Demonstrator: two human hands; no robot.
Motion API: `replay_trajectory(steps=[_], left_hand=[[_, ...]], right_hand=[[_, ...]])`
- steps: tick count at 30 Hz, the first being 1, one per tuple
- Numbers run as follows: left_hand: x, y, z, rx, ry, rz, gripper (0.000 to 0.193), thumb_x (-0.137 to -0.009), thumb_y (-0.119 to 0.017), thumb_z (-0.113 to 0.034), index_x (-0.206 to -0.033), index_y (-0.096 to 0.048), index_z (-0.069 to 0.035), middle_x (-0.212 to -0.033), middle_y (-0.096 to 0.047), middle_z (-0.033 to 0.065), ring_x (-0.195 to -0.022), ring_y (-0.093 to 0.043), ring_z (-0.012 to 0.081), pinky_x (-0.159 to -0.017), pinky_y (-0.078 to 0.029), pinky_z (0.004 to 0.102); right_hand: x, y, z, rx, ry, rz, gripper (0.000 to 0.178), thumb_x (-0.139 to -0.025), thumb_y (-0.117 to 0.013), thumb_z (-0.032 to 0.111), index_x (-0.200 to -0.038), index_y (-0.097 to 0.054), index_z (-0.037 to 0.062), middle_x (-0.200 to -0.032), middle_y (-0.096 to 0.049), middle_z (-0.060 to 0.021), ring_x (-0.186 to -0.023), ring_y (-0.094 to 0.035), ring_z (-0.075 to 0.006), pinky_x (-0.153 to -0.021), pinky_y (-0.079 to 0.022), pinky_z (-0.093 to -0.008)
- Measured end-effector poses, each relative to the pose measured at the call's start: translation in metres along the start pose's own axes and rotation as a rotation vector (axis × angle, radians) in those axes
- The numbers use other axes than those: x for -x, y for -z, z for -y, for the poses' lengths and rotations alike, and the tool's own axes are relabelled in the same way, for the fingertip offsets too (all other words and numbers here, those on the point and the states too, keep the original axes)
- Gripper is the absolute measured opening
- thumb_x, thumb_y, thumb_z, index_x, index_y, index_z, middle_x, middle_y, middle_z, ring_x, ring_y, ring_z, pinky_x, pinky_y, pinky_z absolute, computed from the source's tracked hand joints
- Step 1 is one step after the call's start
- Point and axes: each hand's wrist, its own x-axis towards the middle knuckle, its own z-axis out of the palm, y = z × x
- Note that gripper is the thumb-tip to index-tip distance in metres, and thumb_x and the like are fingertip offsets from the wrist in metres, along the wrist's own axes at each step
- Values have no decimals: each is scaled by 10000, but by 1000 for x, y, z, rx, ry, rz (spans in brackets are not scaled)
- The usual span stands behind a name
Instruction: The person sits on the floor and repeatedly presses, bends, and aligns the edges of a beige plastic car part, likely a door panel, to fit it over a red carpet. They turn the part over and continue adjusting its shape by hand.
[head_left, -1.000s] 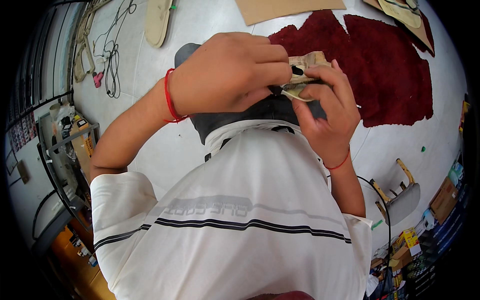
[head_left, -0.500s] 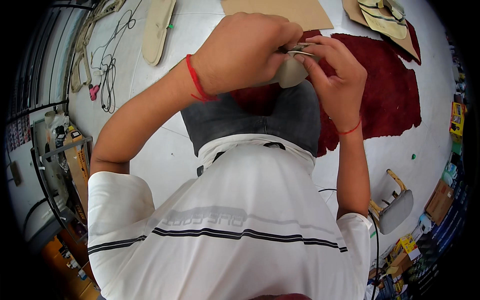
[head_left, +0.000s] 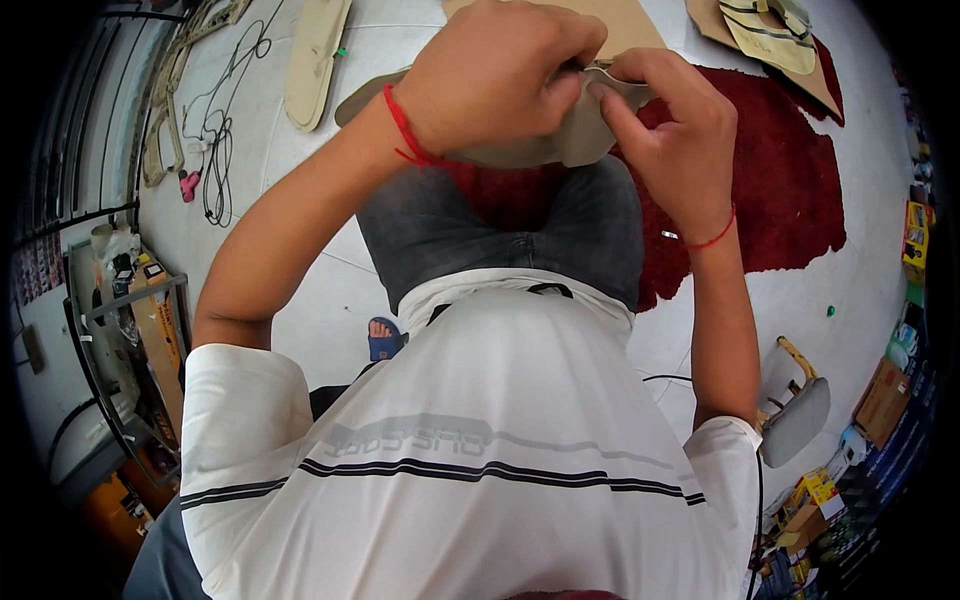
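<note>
A pliable beige-grey sheet (head_left: pixel 585 130) hangs from both my hands above my lap, its broad rounded part reaching out to the left beneath my left wrist. My left hand (head_left: pixel 500 85) is closed, thumb and curled fingers pinching the sheet near its upper edge; its fingertips are partly hidden. Close beside it, my right hand (head_left: pixel 680 130) pinches the raised edge between thumb and index finger. A dark red carpet piece (head_left: pixel 770 180) with ragged edges lies on the floor beyond and under my hands.
Cardboard (head_left: pixel 630 30) and a beige panel (head_left: pixel 315 70) lie ahead. A cable (head_left: pixel 215 160) coils at left, near a metal rack (head_left: pixel 125 300). A small stool (head_left: pixel 795 420) stands right. A sandalled foot (head_left: pixel 383 338), seemingly another person's, is at my left.
Both hands have risen slightly and the right has opened a little from the left. More of the sheet shows at left. The sandalled foot and blue-grey fabric have come into view at left.
</note>
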Motion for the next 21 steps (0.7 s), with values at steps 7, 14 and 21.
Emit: replay_trajectory(steps=[7, 14, 21], left_hand=[[-16, 5, 15, 127, -34, -50, 74, -770, -649, -61, -802, -627, 2, -746, -652, 224, -750, -658, 420, -694, -533, 451], [-23, -11, 15, -60, -54, -192, 96, -773, -644, -84, -768, -643, 13, -760, -662, 256, -740, -655, 442, -685, -531, 470], [-24, -5, 14, -5, -22, -149, 101, -771, -640, -84, -773, -644, 17, -766, -658, 271, -757, -652, 464, -695, -530, 491]], right_hand=[[-13, -5, 0, 80, -12, -7, 154, -820, -784, 75, -936, -704, 14, -944, -733, -95, -770, -709, -224, -696, -574, -330], [-31, -1, -3, 73, 79, -38, 118, -754, -768, 33, -825, -673, 34, -832, -681, -123, -700, -678, -317, -608, -534, -367], [-46, 7, 8, 242, 101, 100, 137, -777, -771, 124, -837, -674, 48, -825, -674, -131, -736, -676, -331, -645, -532, -408]])
